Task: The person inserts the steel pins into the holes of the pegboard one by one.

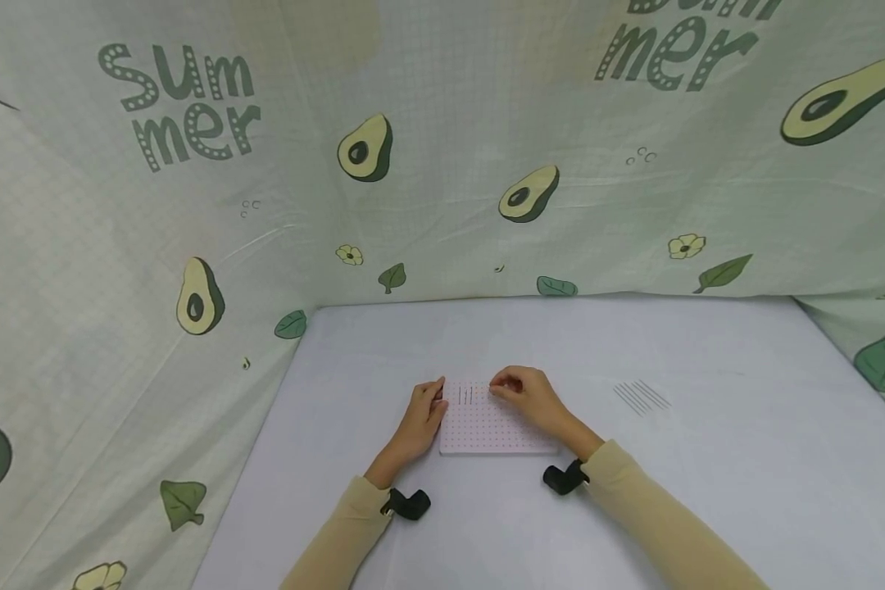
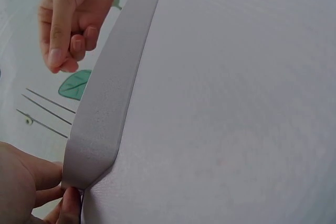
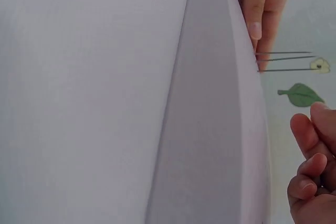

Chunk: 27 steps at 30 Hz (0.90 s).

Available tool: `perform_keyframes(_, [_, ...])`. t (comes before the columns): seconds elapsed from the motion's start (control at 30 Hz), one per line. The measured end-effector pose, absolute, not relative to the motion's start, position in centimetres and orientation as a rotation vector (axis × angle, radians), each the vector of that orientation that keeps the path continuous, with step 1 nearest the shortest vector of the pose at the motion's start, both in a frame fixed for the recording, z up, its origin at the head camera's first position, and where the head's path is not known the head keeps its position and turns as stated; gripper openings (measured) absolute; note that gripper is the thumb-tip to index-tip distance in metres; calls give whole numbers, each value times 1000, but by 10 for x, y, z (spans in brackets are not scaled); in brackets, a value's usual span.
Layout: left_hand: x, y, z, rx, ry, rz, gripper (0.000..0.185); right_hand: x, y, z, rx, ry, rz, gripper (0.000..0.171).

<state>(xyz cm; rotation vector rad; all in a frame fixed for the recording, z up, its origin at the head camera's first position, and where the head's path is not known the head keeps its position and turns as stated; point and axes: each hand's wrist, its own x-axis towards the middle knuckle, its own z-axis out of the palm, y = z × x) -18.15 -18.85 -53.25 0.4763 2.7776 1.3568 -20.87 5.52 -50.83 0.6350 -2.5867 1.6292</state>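
Note:
A pale pink pegboard with rows of small holes lies flat on the table. Three thin metal pins stand upright near its far left corner; the left wrist view shows the same pins from the side. My left hand holds the board's left edge, its fingers and thumb at the corner. Over the far part of the board, right of the pins, hovers my right hand. Its thumb and index fingertips come together with the other fingers curled; I cannot tell whether a pin is between them.
Several loose pins lie slantwise on the white table to the right of the board. Black wrist cameras sit below both wrists. A printed cloth hangs behind the table and along its left side.

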Motion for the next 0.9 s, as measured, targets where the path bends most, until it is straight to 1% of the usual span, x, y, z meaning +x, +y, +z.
perform_keyframes(0.33, [-177,-190,-533,445,2775,1360,48,-207,87,-504,532,-2594,1608,7])
perform_keyframes(0.9, [-184,-183,-533,433,2777,1362,49,-205,159,-510,320,-2568,1473,13])
